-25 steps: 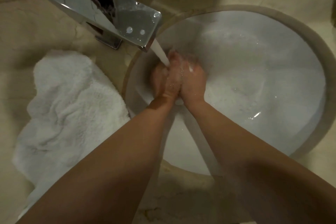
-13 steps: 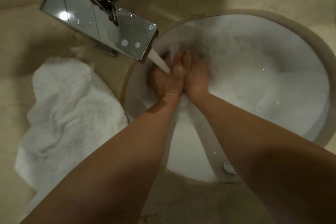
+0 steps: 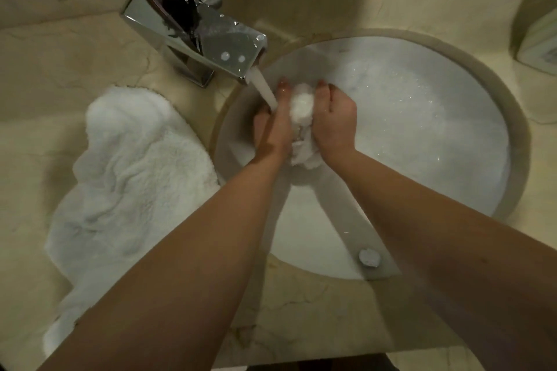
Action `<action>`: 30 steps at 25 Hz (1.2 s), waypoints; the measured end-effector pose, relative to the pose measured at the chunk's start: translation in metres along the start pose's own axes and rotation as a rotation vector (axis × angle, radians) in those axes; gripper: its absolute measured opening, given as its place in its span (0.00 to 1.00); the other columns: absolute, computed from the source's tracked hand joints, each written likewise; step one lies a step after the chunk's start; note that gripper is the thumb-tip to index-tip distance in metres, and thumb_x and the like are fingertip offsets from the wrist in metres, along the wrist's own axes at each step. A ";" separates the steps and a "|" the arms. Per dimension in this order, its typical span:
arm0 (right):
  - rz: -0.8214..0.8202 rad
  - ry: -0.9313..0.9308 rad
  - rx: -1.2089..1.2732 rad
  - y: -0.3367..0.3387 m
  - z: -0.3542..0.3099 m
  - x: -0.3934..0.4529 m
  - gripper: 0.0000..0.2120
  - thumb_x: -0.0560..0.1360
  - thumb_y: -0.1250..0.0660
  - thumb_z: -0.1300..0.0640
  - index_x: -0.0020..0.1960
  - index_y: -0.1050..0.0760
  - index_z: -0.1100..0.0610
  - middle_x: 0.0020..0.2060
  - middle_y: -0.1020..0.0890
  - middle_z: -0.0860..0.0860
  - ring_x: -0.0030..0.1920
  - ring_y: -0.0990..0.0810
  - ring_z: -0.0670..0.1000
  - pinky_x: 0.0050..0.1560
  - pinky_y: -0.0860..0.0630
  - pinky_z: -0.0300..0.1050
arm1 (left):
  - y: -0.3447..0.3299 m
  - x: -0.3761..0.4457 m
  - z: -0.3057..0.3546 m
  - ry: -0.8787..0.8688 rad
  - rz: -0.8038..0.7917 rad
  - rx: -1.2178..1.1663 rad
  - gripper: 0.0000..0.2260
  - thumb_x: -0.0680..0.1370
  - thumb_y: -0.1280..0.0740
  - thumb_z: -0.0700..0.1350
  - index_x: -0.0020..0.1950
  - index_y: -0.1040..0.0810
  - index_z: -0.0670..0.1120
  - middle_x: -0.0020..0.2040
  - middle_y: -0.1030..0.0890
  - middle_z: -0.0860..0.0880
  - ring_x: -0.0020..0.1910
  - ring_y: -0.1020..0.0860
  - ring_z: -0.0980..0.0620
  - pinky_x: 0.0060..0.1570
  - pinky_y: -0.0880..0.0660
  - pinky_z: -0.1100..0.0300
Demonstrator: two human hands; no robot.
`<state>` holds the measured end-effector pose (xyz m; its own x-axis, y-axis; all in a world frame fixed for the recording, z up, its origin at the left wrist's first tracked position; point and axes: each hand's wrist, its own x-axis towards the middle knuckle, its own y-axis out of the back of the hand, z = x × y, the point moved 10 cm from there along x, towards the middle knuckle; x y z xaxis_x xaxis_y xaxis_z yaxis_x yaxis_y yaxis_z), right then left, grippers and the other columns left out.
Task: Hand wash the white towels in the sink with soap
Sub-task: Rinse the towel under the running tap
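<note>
A small bunched white towel (image 3: pixel 302 117) sits between my two hands over the left side of the round white sink (image 3: pixel 437 159), which holds soapy water. My left hand (image 3: pixel 272 126) and my right hand (image 3: pixel 334 120) press against its sides, fingers curled round it. Water runs from the chrome faucet (image 3: pixel 199 39) onto my left hand. A second, larger white towel (image 3: pixel 132 172) lies crumpled on the counter left of the sink.
The beige marble counter (image 3: pixel 316 310) surrounds the sink. A pale box-like container (image 3: pixel 539 42) stands at the far right edge. An overflow cap (image 3: pixel 369 257) shows on the sink's near wall. A wall rises behind the faucet.
My hands were pressed together under the stream; now they have parted slightly and the bunched white towel shows between them. The view has shifted left.
</note>
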<state>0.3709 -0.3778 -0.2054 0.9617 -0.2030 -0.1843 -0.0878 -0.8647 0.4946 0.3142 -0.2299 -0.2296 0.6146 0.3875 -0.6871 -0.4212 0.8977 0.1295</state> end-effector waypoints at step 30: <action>-0.164 -0.092 -0.024 -0.034 0.031 0.000 0.20 0.75 0.43 0.41 0.48 0.20 0.54 0.44 0.17 0.53 0.45 0.19 0.54 0.49 0.25 0.47 | -0.011 0.015 -0.013 -0.659 0.161 0.614 0.28 0.80 0.49 0.56 0.69 0.24 0.40 0.65 0.21 0.39 0.64 0.23 0.40 0.66 0.33 0.52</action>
<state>0.3656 -0.3624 -0.2481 0.9345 -0.1023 -0.3409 0.0759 -0.8785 0.4717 0.3196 -0.2362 -0.2504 0.9150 0.3896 -0.1050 -0.2220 0.7034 0.6752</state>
